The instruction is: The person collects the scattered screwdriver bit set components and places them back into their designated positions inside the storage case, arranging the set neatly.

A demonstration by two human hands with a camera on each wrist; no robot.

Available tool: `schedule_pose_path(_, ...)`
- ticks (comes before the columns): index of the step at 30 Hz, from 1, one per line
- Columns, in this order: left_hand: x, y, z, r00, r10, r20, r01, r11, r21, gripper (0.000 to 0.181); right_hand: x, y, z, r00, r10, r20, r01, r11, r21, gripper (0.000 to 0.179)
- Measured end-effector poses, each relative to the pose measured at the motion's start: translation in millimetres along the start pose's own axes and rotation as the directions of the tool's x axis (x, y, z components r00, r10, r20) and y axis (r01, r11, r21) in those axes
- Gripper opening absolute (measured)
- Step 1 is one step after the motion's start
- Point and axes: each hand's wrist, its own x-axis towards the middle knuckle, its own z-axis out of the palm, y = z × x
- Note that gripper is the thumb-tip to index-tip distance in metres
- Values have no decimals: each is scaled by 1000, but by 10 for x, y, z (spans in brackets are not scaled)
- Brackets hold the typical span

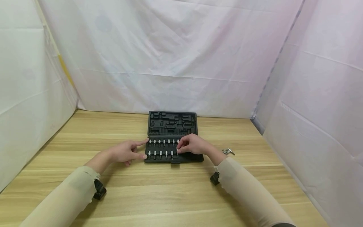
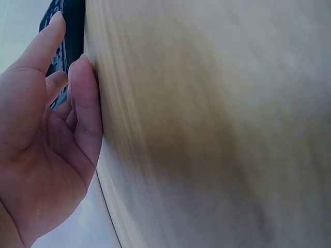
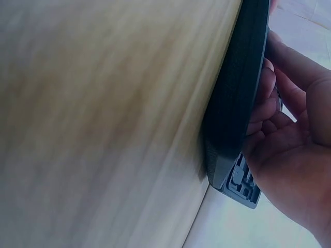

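Observation:
A black socket case (image 1: 195,158) lies unfolded on the table, its moulded lid (image 1: 173,123) at the far side. Two rows of silver-headed bit sockets (image 1: 160,154) sit in the near half. With thumb and index finger, my right hand (image 1: 196,145) pinches a bit socket (image 1: 177,152) at the right end of the near row; the right wrist view hides it behind the case's side wall (image 3: 235,98). My left hand (image 1: 126,152) touches the case's left edge with extended index finger and thumb, the other fingers loosely bent.
Several small metal pieces (image 1: 228,152) lie on the wooden table (image 1: 158,195) right of the case, partly behind the right wrist. White cloth (image 1: 175,56) hangs along the back and both sides.

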Motion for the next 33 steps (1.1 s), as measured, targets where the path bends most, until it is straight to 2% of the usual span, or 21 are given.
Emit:
schedule_pose_path(11,-11,7,2,1000,17,-3,-17,1000,6,91,-19,2,6,1000,-3,27,2,999,36,9)
schedule_pose_path(20,-14,10,-4,1000,20,5,-20,1000,-3,91,21,-10,2,999,-23,29,22,999,23,26)
schedule_pose_path(33,-16,12,1,1000,16,3,-16,1000,-6,91,100,-75,26,998,32,47,-31,999,-26,25)
